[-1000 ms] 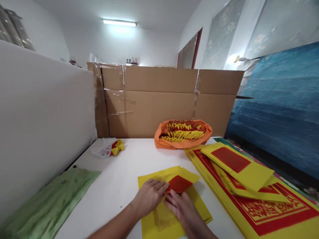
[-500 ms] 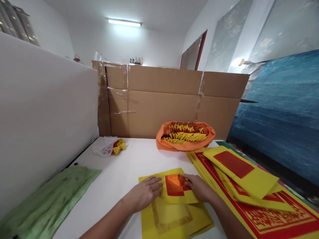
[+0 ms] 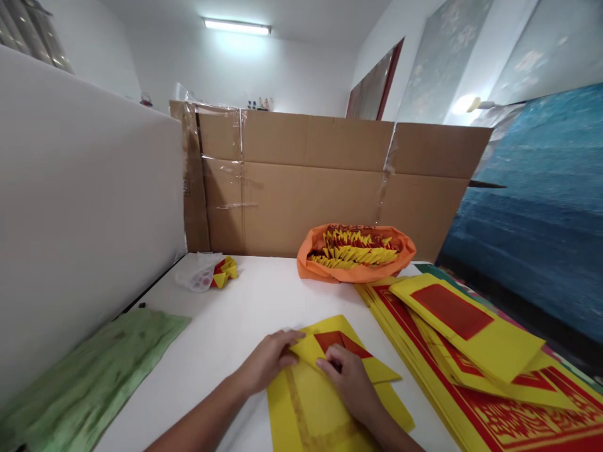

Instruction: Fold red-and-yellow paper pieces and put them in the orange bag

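Observation:
A yellow paper sheet (image 3: 381, 370) with a red patch lies partly folded on top of other yellow paper sheets (image 3: 285, 417); its right end comes to a point. At its left end, my left hand (image 3: 268, 359) holds the corner between thumb and fingers. My right hand (image 3: 347, 376) is curled over the front edge, thumb and fingers closed on the paper just below the red patch. The hand covers part of the fold there.
An orange bag (image 3: 313, 271) full of folded yellow and red paper pieces stands behind. Printed yellow-and-red sheets (image 3: 471, 336) are stacked at right. Back left are a clear plastic bag (image 3: 198, 276) and a folded paper piece (image 3: 225, 271). A green cloth (image 3: 108, 370) lies left; cardboard (image 3: 311, 194) walls the back.
My right hand has moved left and nearer, from the sheet's right side to its front edge. The sheet now shows slanted folds, with less of its red patch visible.

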Tool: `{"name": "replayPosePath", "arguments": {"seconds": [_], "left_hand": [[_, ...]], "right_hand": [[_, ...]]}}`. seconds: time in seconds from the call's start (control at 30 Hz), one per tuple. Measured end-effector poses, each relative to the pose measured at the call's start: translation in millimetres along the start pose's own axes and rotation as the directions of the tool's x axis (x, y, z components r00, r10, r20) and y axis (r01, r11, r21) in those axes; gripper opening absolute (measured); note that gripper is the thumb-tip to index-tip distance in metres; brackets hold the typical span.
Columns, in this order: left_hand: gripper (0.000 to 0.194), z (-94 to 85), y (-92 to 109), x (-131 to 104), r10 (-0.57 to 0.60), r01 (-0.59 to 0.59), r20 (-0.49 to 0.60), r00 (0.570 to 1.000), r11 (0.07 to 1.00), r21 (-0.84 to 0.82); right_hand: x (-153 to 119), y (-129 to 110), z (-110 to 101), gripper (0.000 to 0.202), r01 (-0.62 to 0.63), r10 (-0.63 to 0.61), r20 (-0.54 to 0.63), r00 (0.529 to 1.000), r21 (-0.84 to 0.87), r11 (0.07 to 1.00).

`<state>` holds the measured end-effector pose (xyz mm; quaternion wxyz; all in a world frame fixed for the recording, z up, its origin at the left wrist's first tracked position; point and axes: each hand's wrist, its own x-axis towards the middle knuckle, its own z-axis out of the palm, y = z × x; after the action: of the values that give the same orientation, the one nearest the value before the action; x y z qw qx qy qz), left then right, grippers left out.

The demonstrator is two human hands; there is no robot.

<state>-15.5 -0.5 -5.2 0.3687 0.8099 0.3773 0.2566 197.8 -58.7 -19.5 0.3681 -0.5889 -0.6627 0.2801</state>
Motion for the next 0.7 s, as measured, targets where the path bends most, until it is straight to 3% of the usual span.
{"name": "replayPosePath", "arguments": {"seconds": [0.13, 0.2, 0.37, 0.53, 0.7], "left_hand": [[0.041, 2.8, -16.0, 11.2, -0.119, 0.084, -0.119, 0.986, 0.961, -0.265], [0.039, 5.5, -16.0, 15.6, -0.149, 0.098, -0.171, 0.974, 0.957, -0.274], [0.029, 10.9, -7.9, 20.5, -0.093, 0.078, -0.244, 0.965, 0.995, -0.07], [0.025, 11.4, -3.8, 22.1, 0.019, 0.023, -0.267, 0.964, 0.988, 0.155], [0.026, 8.8, 3.8, 22.2, 0.044, 0.025, -0.249, 0.968, 0.964, 0.264]], "right_hand": [[2.1, 2.6, 1.2, 0.009, -0.065, 0.064, -0.02, 0.998, -0.052, 0.997], [1.3, 1.7, 1.3, 0.026, -0.053, 0.049, -0.038, 0.998, -0.113, 0.992], [1.1, 0.1, 0.5, 0.033, 0.057, -0.056, 0.012, 0.998, -0.249, 0.967], [2.6, 1.2, 0.9, 0.035, 0.062, -0.053, 0.037, 0.998, -0.333, 0.941], [2.2, 0.5, 1.1, 0.034, 0.066, -0.061, 0.027, 0.998, -0.366, 0.928]]}}
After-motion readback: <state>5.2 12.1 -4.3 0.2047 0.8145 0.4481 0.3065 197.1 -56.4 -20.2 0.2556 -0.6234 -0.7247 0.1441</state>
